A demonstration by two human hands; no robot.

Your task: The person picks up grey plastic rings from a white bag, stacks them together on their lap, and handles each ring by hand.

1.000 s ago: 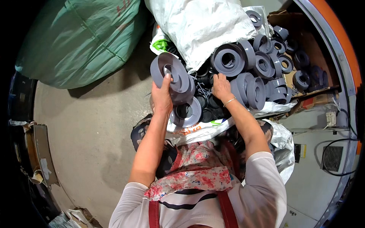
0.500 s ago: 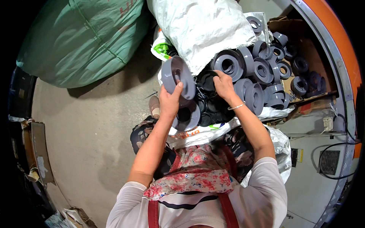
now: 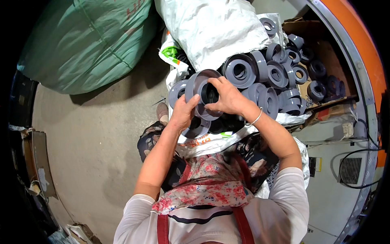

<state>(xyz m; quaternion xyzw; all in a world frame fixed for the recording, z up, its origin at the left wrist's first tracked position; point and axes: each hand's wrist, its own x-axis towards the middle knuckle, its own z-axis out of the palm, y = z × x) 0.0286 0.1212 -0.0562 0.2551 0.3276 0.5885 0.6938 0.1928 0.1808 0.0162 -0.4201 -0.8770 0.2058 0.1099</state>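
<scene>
My left hand [image 3: 184, 113] grips a round grey plastic part [image 3: 194, 84] by its near left rim, thumb on the wall. It is dish-shaped with a raised collar, tilted toward me. My right hand [image 3: 230, 96] is closed round a black ring [image 3: 209, 94], which sits within or against the middle of the grey part; how deep it sits I cannot tell. Another grey part [image 3: 176, 92] lies just left of the held one, and one more [image 3: 197, 129] lies below it. Black rings [image 3: 219, 126] lie under my right hand, mostly hidden.
To the right, several grey parts [image 3: 276, 74] are heaped, some in a cardboard box [image 3: 325, 34]. A white woven sack [image 3: 215, 30] lies beyond. A large green sack [image 3: 89, 44] stands on the far left. A grey metal cabinet [image 3: 329, 142] with a black cable is at right.
My right hand has lifted a black ring from the pile and brought it left into the middle of the grey part. My left hand has shifted slightly right, turning the part's open side toward me.
</scene>
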